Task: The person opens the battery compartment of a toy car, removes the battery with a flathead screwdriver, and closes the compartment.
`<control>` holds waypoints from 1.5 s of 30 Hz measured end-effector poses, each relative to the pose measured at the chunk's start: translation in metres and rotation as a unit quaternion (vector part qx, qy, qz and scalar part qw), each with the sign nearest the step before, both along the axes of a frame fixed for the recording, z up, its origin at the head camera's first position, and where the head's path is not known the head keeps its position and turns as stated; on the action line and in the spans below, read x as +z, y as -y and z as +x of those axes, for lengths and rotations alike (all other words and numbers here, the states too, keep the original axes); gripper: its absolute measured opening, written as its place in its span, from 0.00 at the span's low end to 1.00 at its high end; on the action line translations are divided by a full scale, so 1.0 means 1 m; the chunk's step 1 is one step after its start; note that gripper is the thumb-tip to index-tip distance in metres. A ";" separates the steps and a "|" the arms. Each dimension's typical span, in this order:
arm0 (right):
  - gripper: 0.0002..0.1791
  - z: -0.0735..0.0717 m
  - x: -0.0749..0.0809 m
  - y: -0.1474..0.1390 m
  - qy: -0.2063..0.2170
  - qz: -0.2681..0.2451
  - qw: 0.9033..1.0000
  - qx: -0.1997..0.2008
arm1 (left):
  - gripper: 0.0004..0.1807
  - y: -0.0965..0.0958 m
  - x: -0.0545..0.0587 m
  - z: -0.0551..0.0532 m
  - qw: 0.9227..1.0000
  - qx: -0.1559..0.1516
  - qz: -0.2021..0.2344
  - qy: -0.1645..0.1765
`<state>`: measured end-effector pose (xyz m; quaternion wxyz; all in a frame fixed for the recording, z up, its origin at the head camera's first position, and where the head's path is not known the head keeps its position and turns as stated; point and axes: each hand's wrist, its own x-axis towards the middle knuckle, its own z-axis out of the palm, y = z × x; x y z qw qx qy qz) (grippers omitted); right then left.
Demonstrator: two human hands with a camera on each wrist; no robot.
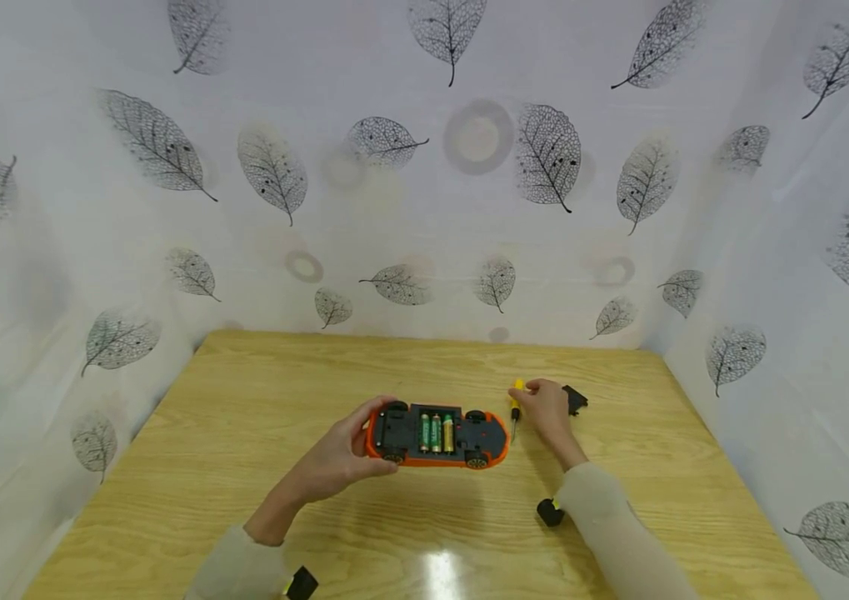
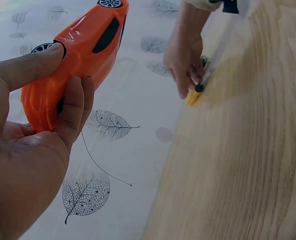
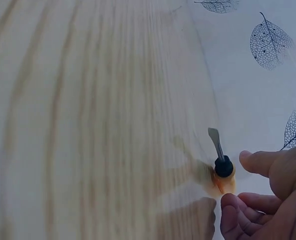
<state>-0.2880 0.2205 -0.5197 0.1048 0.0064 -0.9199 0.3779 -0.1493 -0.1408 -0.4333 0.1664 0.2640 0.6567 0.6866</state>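
My left hand [image 1: 334, 460] grips the rear of an orange toy car [image 1: 390, 435], thumb on one side and fingers round the other. The car is held with its black underside facing me, and the uncovered battery compartment shows several green and gold batteries [image 1: 435, 433]. In the left wrist view, the orange body [image 2: 90, 47] and wheels appear between thumb and fingers. At the right, my right hand [image 1: 547, 412] is at a yellow-and-black screwdriver [image 1: 516, 404] lying on the table. The right wrist view shows its flat metal tip [image 3: 214, 139], with thumb and fingertips spread beside the handle.
A black plastic piece [image 1: 576, 400] lies on the wooden table [image 1: 282, 375] just beyond my right hand. White sheeting [image 1: 409, 217] printed with dark leaves stands behind the table and along both sides. Small black cameras [image 1: 550, 512] are worn at the wrists.
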 end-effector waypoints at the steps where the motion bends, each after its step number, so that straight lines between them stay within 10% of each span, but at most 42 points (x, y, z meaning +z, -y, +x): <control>1: 0.19 -0.001 0.000 0.001 -0.001 0.000 1.000 0.000 | 0.48 0.000 0.000 0.000 1.000 0.000 0.000 0.000; 11: 0.34 -0.001 0.002 0.012 0.011 0.005 1.000 -0.009 | 0.48 0.000 -0.001 0.001 1.000 0.002 -0.002 -0.002; 24: 0.30 0.002 0.006 0.012 0.011 -0.001 1.000 -0.001 | 0.48 0.001 -0.003 -0.001 1.000 0.002 0.000 0.001; 28: 0.15 0.006 0.012 0.010 0.039 -0.042 0.998 -0.007 | 0.49 0.001 -0.005 -0.001 1.000 0.002 0.001 0.007; 34: 0.20 0.013 0.026 0.003 0.101 -0.116 0.988 -0.012 | 0.49 0.001 -0.008 -0.002 1.000 0.005 -0.002 0.017; 45: 0.23 0.031 0.074 0.004 0.076 -0.193 0.978 0.020 | 0.49 -0.001 -0.008 -0.002 1.000 0.004 -0.006 0.014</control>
